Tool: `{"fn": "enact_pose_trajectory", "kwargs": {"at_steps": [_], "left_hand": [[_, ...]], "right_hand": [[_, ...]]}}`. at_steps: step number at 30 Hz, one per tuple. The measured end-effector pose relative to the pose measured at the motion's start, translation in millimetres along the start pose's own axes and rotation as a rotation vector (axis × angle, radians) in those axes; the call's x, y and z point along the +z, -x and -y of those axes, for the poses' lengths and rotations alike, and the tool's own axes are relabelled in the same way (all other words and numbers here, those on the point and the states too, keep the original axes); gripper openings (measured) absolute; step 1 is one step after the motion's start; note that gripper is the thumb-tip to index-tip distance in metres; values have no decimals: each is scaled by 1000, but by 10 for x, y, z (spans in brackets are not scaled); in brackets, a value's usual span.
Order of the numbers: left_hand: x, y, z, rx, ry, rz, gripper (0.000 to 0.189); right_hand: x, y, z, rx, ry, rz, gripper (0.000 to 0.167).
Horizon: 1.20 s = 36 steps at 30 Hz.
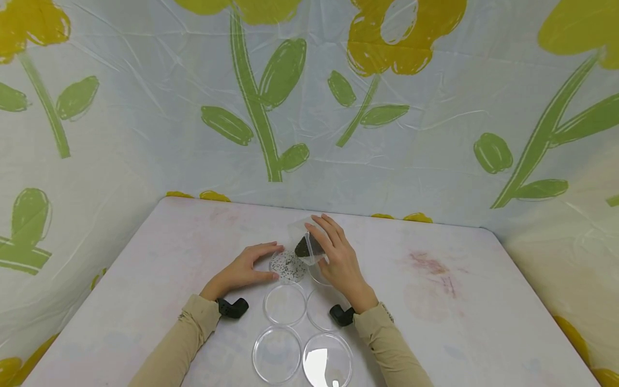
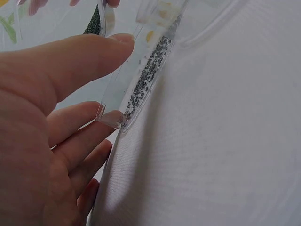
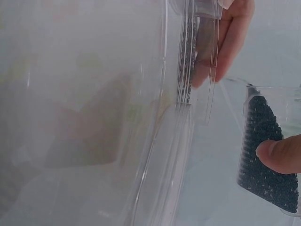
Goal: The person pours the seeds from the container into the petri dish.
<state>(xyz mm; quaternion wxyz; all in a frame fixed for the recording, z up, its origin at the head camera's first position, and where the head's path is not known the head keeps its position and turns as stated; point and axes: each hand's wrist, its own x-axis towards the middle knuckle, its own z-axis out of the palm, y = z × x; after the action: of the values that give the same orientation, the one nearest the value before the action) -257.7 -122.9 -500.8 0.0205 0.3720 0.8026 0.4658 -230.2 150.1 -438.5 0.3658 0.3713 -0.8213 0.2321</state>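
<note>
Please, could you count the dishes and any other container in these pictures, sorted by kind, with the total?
Round clear dish holding dark granules: 1
Round clear dishes with no granules showing: 5
Tilted clear container with dark granules, in the right hand: 1
Total: 7

Left arm (image 1: 181,341) and right arm (image 1: 394,346) angle inward, reaching forward, hands near each other. Left hand (image 1: 249,266) low, left thumb (image 2: 94,59) and left fingers (image 2: 87,143) parted in a C-shaped grip, fingers slightly bent. Right hand (image 1: 338,263) gripping, right fingers (image 1: 328,231) bent, pointing up-left in head view; right thumb (image 3: 282,155) pressed opposite. Right wrist (image 1: 366,298) well apart from left wrist (image 1: 210,290).
</note>
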Motion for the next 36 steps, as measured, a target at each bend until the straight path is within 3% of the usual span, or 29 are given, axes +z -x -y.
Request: {"fn": "enact_pose_trajectory", "kwargs": {"at_steps": [13, 21, 28, 36], "left_hand": [[9, 0, 10, 26, 5, -5, 66], [-1, 12, -10, 3, 8, 0, 66], [-10, 13, -11, 15, -2, 0, 67], [3, 20, -17, -7, 15, 10, 67]], "right_hand": [[7, 16, -22, -2, 5, 0, 95], [-10, 34, -53, 34, -22, -2, 93], [-27, 42, -84, 95, -121, -58, 89], [12, 128, -167, 240, -288, -112, 94]]}}
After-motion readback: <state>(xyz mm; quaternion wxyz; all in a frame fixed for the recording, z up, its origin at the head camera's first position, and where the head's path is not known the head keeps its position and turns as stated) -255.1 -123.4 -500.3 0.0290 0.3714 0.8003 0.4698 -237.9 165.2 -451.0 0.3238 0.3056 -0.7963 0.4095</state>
